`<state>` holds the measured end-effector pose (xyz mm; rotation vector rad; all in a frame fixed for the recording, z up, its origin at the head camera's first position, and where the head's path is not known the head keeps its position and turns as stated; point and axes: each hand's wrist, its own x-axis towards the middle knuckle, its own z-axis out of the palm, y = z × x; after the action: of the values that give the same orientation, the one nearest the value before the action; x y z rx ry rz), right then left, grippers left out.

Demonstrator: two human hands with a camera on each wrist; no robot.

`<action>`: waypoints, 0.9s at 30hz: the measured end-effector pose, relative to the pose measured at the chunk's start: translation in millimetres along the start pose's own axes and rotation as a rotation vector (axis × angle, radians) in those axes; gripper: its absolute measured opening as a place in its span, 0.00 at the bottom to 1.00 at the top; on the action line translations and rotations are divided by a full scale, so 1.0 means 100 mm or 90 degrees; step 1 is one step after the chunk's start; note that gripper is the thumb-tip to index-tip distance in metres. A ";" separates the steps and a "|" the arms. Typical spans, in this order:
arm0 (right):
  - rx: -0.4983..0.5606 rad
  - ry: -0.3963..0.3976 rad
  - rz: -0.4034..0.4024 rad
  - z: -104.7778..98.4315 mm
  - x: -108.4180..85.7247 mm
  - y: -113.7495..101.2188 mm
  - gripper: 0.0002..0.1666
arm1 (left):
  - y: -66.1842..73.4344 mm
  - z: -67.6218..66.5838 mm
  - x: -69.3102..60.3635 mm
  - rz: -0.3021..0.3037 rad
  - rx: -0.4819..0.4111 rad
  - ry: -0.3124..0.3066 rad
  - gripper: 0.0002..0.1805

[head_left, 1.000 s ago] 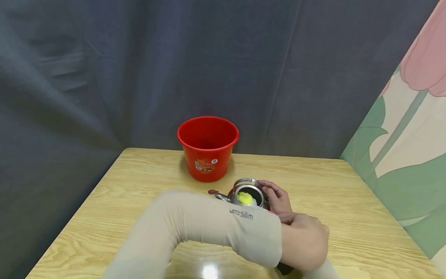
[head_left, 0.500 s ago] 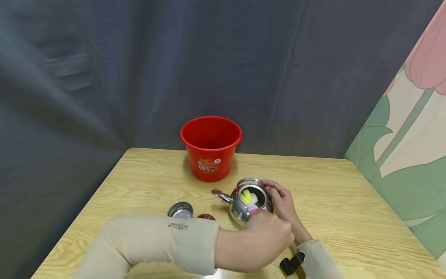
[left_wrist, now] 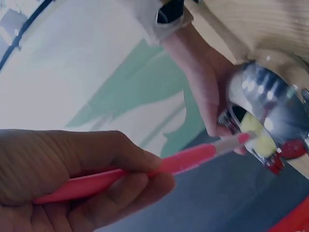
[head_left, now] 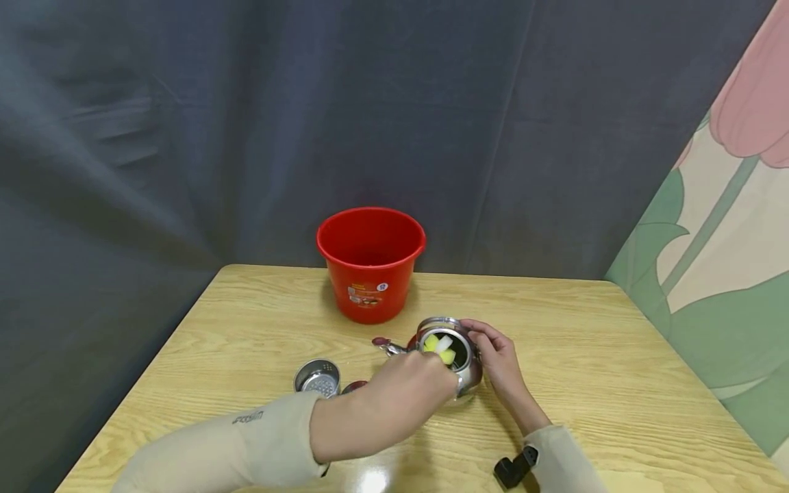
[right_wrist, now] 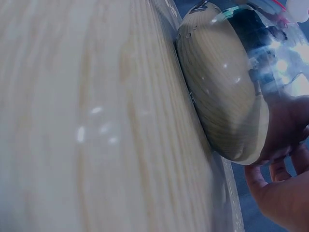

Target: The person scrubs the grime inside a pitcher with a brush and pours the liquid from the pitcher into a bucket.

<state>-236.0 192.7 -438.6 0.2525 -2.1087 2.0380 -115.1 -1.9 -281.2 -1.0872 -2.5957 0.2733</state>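
Note:
My left hand (head_left: 394, 400) (left_wrist: 91, 179) grips the pink handle (left_wrist: 188, 157) of a brush. Its yellow and white head (head_left: 442, 348) sits in the round mouth of a shiny metal kettle (head_left: 471, 375) (left_wrist: 265, 92); how deep it reaches I cannot tell. At the kettle's right side, my right hand (head_left: 502, 363) (right_wrist: 285, 198) holds the kettle with fingers curled against its body. The spout (head_left: 391, 348) points left. In the head view my left hand hides part of the kettle's front and the brush handle.
A red bucket (head_left: 370, 294) stands behind the kettle, towards the table's back edge. A metal strainer cup (head_left: 317, 378) lies left of the kettle, beside a dark red item (head_left: 354, 387) partly covered by my left hand. Dark cloth (head_left: 370, 103) hangs behind the table (head_left: 259, 301).
My left arm has swung left and back from across my right wrist, and the brush head has turned in the kettle mouth. My right hand keeps its place on the kettle.

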 end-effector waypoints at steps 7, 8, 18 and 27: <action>0.006 -0.006 -0.018 0.02 -0.01 0.02 0.16 | -0.23 -0.01 -0.07 -0.023 -0.066 0.006 0.09; 0.007 -0.004 -0.019 0.02 -0.01 0.02 0.16 | -0.26 0.00 -0.08 -0.024 -0.083 0.016 0.09; 0.001 -0.005 -0.007 0.02 -0.02 -0.01 0.16 | -0.65 0.11 -0.03 -0.070 -0.327 0.010 0.05; 0.016 -0.012 -0.003 0.04 -0.03 -0.01 0.17 | -0.95 0.16 -0.02 -0.117 -0.410 0.035 0.08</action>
<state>-233.1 188.3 -438.6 0.2815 -2.0911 2.0690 -182.3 -70.4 -268.9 -0.9952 -2.7714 -0.6681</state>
